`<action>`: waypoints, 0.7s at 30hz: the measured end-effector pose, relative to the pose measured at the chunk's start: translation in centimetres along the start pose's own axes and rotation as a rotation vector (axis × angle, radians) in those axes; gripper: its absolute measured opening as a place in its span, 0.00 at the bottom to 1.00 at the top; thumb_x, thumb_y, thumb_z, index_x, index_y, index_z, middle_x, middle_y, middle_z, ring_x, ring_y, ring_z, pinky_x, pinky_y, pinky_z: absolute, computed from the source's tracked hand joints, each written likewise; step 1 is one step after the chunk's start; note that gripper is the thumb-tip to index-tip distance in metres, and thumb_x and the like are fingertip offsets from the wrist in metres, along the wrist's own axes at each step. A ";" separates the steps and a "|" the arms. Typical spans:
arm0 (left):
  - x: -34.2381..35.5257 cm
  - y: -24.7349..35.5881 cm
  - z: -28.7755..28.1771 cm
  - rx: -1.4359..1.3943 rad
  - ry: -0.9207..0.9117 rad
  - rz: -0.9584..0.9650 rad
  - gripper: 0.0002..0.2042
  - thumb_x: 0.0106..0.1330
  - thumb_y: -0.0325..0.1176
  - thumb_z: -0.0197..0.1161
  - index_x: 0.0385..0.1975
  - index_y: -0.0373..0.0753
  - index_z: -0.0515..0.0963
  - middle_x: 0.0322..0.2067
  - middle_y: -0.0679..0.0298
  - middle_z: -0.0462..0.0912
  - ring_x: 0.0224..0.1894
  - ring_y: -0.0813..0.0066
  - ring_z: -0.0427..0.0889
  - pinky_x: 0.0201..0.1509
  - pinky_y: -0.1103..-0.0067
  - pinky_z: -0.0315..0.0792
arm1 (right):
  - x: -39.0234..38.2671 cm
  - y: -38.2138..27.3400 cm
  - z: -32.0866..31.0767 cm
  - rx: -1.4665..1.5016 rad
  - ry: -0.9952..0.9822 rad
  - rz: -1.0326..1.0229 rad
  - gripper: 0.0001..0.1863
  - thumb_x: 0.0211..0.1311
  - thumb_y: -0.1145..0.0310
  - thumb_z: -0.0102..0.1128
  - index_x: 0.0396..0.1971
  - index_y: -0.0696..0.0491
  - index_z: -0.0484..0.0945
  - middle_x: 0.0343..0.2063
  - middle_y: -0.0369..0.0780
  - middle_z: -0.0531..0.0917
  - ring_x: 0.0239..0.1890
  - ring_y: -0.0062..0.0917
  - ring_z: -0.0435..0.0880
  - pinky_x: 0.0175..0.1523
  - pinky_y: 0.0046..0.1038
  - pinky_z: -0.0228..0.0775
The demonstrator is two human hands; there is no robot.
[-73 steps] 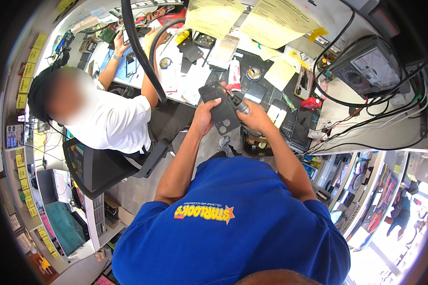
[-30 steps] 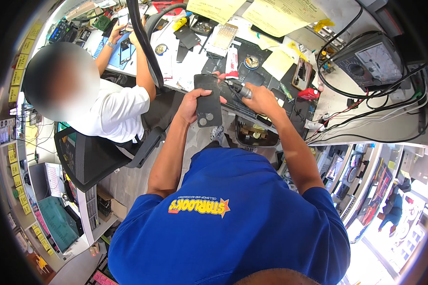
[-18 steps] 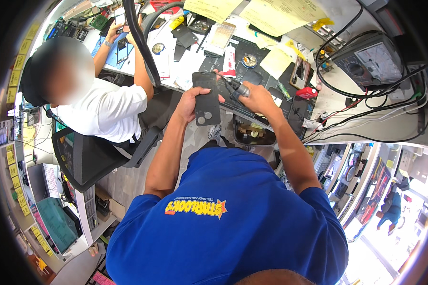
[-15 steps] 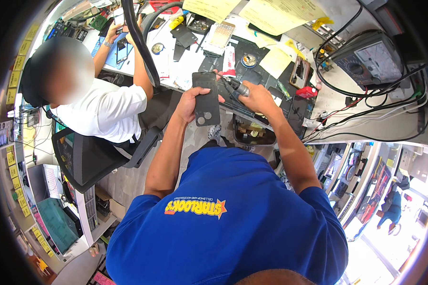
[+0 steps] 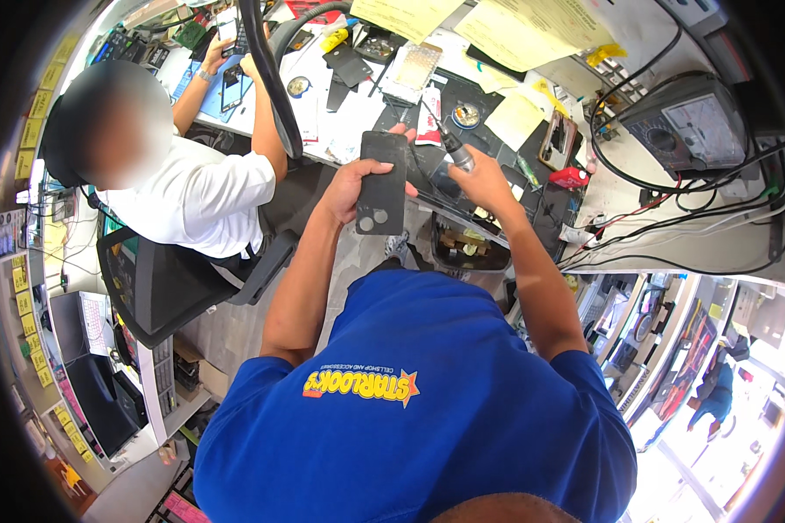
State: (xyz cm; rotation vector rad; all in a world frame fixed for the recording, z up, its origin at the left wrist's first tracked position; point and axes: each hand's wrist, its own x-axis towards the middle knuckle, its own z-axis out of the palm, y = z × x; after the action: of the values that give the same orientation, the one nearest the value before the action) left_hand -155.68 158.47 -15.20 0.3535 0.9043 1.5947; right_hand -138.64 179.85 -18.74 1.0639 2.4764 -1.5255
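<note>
Dark slab [image 5: 382, 193], mid-frame: likely light, stiff, brittle; hold long edges. Fingers: your left hand [image 5: 349, 187] pinches it, right hand [image 5: 487, 181] grips cylindrical tool [image 5: 459, 153].

A multimeter [image 5: 672, 122] is standing at the right of the tabletop [image 5: 624, 159], with black cables [image 5: 711, 186] looping past it. Yellow papers [image 5: 541, 33] are covering part of the back, while a yellow note [image 5: 515, 119], a tube [image 5: 429, 118] and a round tin [image 5: 466, 115] are lying nearer. At left, a person [image 5: 205, 196] in white is sitting on a chair [image 5: 144, 288], a black hose [image 5: 263, 74] is hanging nearby, and a bin [image 5: 469, 253] is standing below
</note>
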 end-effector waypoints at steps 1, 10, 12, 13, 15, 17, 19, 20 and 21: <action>0.1 -0.1 0.1 0.006 0.015 0.011 0.43 0.64 0.29 0.57 0.84 0.39 0.53 0.82 0.58 0.62 0.44 0.58 0.92 0.56 0.69 0.85 | 0.0 0.0 -0.3 -0.086 -0.035 -0.037 0.26 0.62 0.56 0.66 0.60 0.45 0.84 0.36 0.55 0.90 0.42 0.52 0.90 0.51 0.48 0.81; 0.3 0.7 0.4 0.067 -0.007 -0.014 0.41 0.63 0.29 0.58 0.82 0.35 0.57 0.79 0.57 0.67 0.43 0.60 0.92 0.56 0.70 0.85 | -1.0 -1.7 -0.8 -0.464 -0.099 -0.133 0.29 0.62 0.54 0.67 0.64 0.42 0.83 0.35 0.55 0.90 0.43 0.55 0.90 0.53 0.50 0.82; 0.2 0.7 0.6 0.075 0.005 -0.022 0.41 0.63 0.29 0.58 0.81 0.34 0.58 0.78 0.57 0.69 0.43 0.60 0.92 0.56 0.70 0.85 | -0.8 -1.5 -1.0 -0.457 -0.100 -0.149 0.29 0.61 0.53 0.68 0.63 0.42 0.83 0.35 0.55 0.90 0.43 0.55 0.90 0.53 0.50 0.82; 0.3 0.7 0.6 0.074 0.008 -0.023 0.41 0.63 0.28 0.58 0.81 0.34 0.58 0.78 0.57 0.69 0.42 0.61 0.92 0.56 0.70 0.85 | -0.7 -1.4 -1.0 -0.453 -0.100 -0.158 0.29 0.61 0.53 0.68 0.63 0.42 0.83 0.35 0.55 0.90 0.43 0.55 0.90 0.53 0.50 0.82; 0.5 0.5 0.6 0.069 0.016 -0.028 0.41 0.62 0.28 0.58 0.81 0.34 0.58 0.77 0.56 0.70 0.42 0.61 0.92 0.56 0.70 0.85 | -0.8 -1.2 -1.0 -0.446 -0.088 -0.173 0.28 0.61 0.53 0.69 0.62 0.43 0.84 0.36 0.55 0.90 0.44 0.55 0.90 0.53 0.50 0.82; 0.4 0.6 0.2 0.067 -0.018 -0.044 0.41 0.62 0.28 0.58 0.81 0.34 0.58 0.78 0.56 0.70 0.43 0.61 0.92 0.57 0.70 0.85 | -0.8 -1.2 -1.1 -0.428 -0.091 -0.157 0.27 0.61 0.53 0.69 0.61 0.43 0.84 0.36 0.55 0.90 0.44 0.55 0.90 0.53 0.50 0.81; 0.4 0.7 -0.1 0.065 -0.030 -0.061 0.41 0.62 0.27 0.57 0.81 0.34 0.58 0.78 0.56 0.69 0.44 0.61 0.92 0.58 0.70 0.85 | -0.5 -0.8 -0.9 -0.435 -0.072 -0.173 0.27 0.60 0.54 0.68 0.61 0.42 0.84 0.37 0.54 0.91 0.45 0.55 0.90 0.53 0.50 0.81; 0.4 0.7 -0.1 0.064 -0.023 -0.070 0.41 0.62 0.27 0.57 0.81 0.34 0.58 0.78 0.56 0.69 0.44 0.61 0.92 0.58 0.69 0.85 | -0.4 -0.8 -0.9 -0.431 -0.067 -0.181 0.27 0.60 0.54 0.68 0.61 0.42 0.84 0.37 0.54 0.91 0.45 0.55 0.90 0.53 0.50 0.81; 0.4 0.8 -0.2 0.062 -0.016 -0.079 0.41 0.63 0.27 0.57 0.81 0.34 0.57 0.78 0.56 0.68 0.44 0.61 0.92 0.58 0.69 0.85 | -0.4 -0.7 -0.8 -0.428 -0.063 -0.188 0.27 0.60 0.54 0.68 0.61 0.42 0.84 0.37 0.54 0.91 0.45 0.55 0.90 0.53 0.50 0.81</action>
State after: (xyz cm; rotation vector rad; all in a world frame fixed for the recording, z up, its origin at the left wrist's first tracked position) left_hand -156.47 158.78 -14.87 0.3696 0.9456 1.4922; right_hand -138.52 180.09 -17.60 0.7186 2.7416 -0.9671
